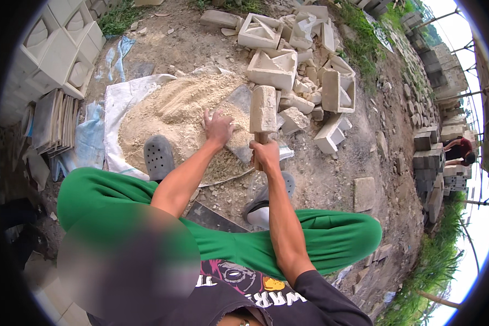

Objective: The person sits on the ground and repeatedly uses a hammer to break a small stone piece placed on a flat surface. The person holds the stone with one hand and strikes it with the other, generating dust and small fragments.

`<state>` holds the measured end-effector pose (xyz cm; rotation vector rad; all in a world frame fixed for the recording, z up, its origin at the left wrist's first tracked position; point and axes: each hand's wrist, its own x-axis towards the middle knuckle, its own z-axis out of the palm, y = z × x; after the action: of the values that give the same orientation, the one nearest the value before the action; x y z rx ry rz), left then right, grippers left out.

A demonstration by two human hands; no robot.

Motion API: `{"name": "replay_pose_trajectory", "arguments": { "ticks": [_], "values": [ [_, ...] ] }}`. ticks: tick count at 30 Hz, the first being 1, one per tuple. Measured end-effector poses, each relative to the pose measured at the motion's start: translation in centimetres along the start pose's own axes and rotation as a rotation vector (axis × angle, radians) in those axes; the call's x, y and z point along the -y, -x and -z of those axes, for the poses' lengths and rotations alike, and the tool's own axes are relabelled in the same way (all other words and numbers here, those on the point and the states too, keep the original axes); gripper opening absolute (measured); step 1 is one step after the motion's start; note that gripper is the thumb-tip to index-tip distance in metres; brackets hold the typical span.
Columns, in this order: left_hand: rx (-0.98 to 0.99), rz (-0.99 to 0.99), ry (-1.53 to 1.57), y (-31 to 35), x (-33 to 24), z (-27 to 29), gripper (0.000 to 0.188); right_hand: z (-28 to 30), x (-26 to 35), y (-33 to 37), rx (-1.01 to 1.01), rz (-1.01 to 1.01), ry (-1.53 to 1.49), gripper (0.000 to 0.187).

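Right hand (pixel 265 155) clenched on mallet (pixel 263 111) handle, head raised — mid-pounding, apparently. Left hand (pixel 218 127) released, flat on sand pile (pixel 168 117); the next strike calls for fingers kept clear.

Two hands (pixel 218 127), one mallet (pixel 263 110), two clogs (pixel 158 157)

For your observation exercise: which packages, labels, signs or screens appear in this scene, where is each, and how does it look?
No signs, screens or labelled packages show.
White sack sheet: opened flat under the sand pile, left of the left hand; white, crumpled.
Printed shirt: bottom centre; black with pink, white and yellow graphic.
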<state>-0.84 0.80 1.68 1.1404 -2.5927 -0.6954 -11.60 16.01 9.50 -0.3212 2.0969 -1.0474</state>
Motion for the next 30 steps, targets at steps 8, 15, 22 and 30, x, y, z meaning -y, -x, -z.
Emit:
{"name": "replay_pose_trajectory", "arguments": {
  "ticks": [8, 15, 22, 30],
  "values": [
    [-0.349, 0.2, 0.073, 0.2, 4.5, -1.8, 0.033, -2.8, 2.0, -0.7, -0.102, 0.318, 0.143, 0.029],
    [-0.221, 0.242, 0.194, 1.7, 5.1, -0.5, 0.04, -5.4, -7.6, -2.8, -0.039, 0.003, 0.272, 0.034],
    [-0.169, 0.257, 0.262, 1.9, 5.5, -0.4, 0.039, -2.7, 2.5, 0.9, -0.07, 0.146, -0.006, 0.025],
    [-0.172, 0.299, 0.267, 1.9, 5.6, -0.4, 0.041, -5.7, -3.2, -0.9, -0.104, 0.473, 0.39, 0.032]
  ]
}}
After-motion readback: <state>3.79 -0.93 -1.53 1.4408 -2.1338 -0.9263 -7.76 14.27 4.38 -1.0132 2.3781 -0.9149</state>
